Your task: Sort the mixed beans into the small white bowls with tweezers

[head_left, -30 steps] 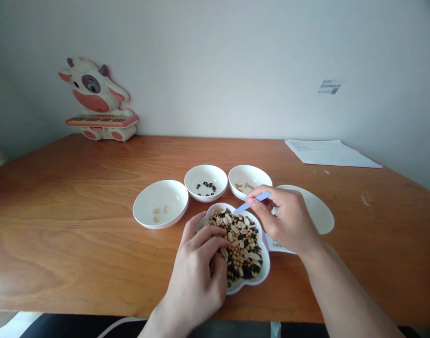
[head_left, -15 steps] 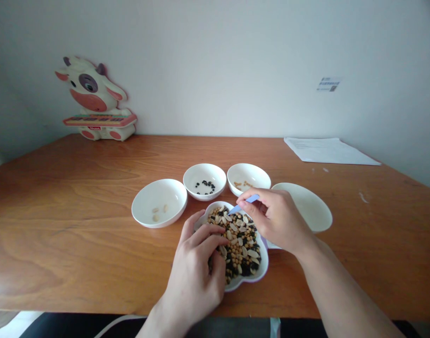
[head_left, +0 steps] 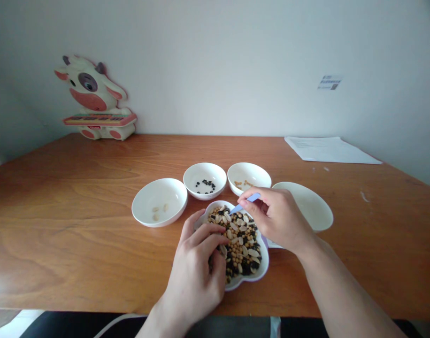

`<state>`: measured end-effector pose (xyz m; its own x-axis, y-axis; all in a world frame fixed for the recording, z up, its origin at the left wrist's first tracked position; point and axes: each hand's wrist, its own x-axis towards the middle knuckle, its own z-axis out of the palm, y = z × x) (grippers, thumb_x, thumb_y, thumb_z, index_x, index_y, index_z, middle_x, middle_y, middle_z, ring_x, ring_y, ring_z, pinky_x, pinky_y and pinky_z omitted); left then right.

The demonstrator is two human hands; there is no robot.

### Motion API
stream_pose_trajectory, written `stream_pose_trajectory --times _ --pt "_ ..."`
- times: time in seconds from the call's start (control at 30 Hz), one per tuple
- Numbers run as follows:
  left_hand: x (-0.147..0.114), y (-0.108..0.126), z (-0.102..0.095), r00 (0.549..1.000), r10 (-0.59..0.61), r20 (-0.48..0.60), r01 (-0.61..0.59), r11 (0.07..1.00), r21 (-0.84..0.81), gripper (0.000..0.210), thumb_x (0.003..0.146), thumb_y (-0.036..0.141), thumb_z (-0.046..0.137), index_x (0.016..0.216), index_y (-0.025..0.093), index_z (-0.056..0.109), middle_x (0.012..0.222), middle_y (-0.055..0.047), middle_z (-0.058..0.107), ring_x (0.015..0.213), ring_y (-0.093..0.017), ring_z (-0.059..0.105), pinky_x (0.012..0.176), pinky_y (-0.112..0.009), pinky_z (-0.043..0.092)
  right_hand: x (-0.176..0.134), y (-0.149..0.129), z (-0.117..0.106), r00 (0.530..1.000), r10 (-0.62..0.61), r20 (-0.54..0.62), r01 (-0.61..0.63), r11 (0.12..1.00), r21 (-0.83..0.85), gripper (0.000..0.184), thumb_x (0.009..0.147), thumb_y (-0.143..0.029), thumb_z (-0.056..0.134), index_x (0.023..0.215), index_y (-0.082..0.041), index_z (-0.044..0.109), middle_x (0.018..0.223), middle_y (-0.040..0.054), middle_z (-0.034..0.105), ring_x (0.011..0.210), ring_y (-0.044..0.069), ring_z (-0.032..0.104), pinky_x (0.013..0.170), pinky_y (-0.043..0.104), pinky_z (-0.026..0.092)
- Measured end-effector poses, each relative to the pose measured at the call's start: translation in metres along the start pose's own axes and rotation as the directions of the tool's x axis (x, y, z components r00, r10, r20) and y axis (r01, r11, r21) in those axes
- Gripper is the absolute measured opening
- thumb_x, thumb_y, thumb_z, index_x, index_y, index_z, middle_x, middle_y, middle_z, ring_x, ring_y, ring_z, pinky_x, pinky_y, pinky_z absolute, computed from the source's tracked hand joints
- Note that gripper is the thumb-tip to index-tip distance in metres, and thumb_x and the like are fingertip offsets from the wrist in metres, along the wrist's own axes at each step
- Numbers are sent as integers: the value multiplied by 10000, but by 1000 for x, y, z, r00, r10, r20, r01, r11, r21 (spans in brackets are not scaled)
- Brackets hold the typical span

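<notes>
A pale lilac-blue pair of tweezers [head_left: 246,203] is pinched in my right hand [head_left: 276,213], its pointed tip down among the mix at the far end of a white scalloped dish [head_left: 265,270]. Peanut halves, yellow beans and black beans [head_left: 240,241] fill this dish. Over its left side curls my left hand [head_left: 201,263], fingers bent across the rim and above the beans; the exact contact is partly hidden. Beyond the dish, a white bowl [head_left: 139,206] holds a few peanut halves, another [head_left: 188,180] black beans, and a third [head_left: 266,176] yellow beans.
A larger white bowl [head_left: 322,213] stands at the right, partly behind my right hand. White papers [head_left: 331,149] lie at the back right of the wooden table [head_left: 77,225]. A toy cow with a keyboard [head_left: 95,103] stands against the wall at the back left.
Both hands stay almost in place. The tweezers' tip remains in the mix at the dish's far end, and the bowls look unchanged.
</notes>
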<state>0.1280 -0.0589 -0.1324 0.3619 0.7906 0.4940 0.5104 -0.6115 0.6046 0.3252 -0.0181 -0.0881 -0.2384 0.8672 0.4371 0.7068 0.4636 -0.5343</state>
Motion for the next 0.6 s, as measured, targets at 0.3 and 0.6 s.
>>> stream_pose_trajectory --times 0.3,0.6 --pt "1 0 0 1000 -2 -3 2 1000 -1 304 775 61 469 893 214 704 1032 -38 697 1201 -306 468 1066 -567 409 0 0 1 1000 -11 -10 12 1000 15 146 877 -171 566 789 -166 681 633 -22 652 503 85 508 538 226 357" --pt "-1 0 0 1000 -3 4 3 1000 -2 309 768 55 467 889 207 709 1027 -52 698 1193 -314 477 1068 -588 406 -1 1 0 999 -17 -46 19 999 44 146 877 -158 577 781 -175 685 699 -7 706 585 113 600 585 231 408"
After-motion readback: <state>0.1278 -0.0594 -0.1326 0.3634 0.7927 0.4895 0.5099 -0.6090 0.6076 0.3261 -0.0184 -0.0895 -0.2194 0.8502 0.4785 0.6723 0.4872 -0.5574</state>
